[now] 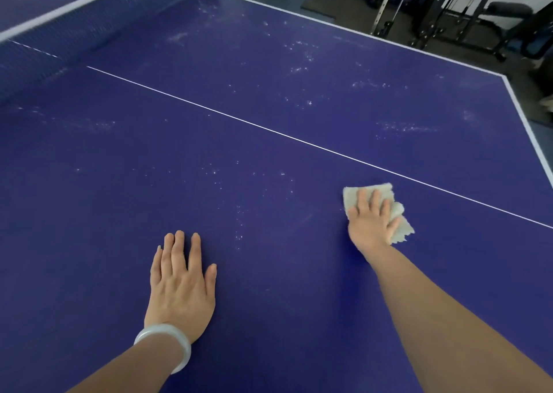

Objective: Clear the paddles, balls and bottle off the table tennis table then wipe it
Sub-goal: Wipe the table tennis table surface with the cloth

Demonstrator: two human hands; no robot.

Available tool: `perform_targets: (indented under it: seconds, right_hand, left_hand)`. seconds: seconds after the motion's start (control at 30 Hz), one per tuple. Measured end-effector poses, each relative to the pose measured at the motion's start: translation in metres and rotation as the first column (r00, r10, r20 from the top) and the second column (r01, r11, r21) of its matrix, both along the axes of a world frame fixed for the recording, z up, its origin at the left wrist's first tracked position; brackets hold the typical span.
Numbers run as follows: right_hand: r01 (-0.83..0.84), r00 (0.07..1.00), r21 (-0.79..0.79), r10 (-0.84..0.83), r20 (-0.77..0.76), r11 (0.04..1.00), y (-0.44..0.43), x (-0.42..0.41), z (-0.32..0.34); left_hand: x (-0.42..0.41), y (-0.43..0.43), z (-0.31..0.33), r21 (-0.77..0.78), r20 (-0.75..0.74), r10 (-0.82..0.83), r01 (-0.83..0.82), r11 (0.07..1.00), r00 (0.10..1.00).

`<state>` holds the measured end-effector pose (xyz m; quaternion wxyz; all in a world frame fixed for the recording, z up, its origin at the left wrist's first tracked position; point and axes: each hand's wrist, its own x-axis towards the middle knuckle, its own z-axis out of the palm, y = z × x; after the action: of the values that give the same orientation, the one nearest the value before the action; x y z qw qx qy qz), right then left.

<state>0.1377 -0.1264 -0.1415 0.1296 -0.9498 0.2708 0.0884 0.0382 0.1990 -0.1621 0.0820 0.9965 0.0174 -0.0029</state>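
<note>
Two bare hands are laid on a dark blue table tennis table that fills most of the view. The left hand is spread flat on the surface near the bottom edge, fingers straight and holding nothing, and a pale white glossy bangle is worn on its wrist. The right hand is pressed palm-down, fingers extended, on a small crumpled off-white cloth, which lies on the table just short of the thin white centre line; much of the cloth is covered by the hand, so its full shape cannot be made out. Patches of whitish specks and smears are scattered over the blue surface, densest beyond the centre line and between the two hands. A dark mesh net with a white top band is stretched across the upper left, blurred and cut off by the frame. Beyond the table's far white border, a dark metal gym frame with cables, a black padded bench and a dark floor mat are seen, all partly cropped. A white marking on a dark panel behind the frame is too blurred to be read. Both forearms are cut off at the bottom edge.
</note>
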Motion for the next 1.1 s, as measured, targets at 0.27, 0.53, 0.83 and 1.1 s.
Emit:
perform_targets:
  seconds: [0.27, 0.53, 0.83, 1.1]
  right_hand:
    - [-0.552, 0.834, -0.023, 0.552, -0.002, 0.833, 0.017, -0.004, -0.012]
    - [0.008, 0.991, -0.026, -0.012, -0.136, 1.0, 0.025, 0.101, 0.009]
    - [-0.698, 0.716, -0.008, 0.698, 0.029, 0.716, 0.184, 0.096, -0.011]
    - [-0.086, 0.996, -0.068, 0.083, -0.04, 0.994, 0.026, 0.05, -0.007]
  left_hand:
    - [0.001, -0.001, 0.004, 0.008, -0.027, 0.017, -0.016, 1.0, 0.999]
    - [0.002, -0.001, 0.005, 0.011, -0.051, 0.019, -0.019, 1.0, 0.999]
    - [0.003, -0.001, 0.005, 0.027, -0.017, 0.017, -0.016, 0.999, 1.0]
    - [0.003, -0.002, 0.006, 0.035, -0.066, 0.015, -0.013, 0.999, 0.998]
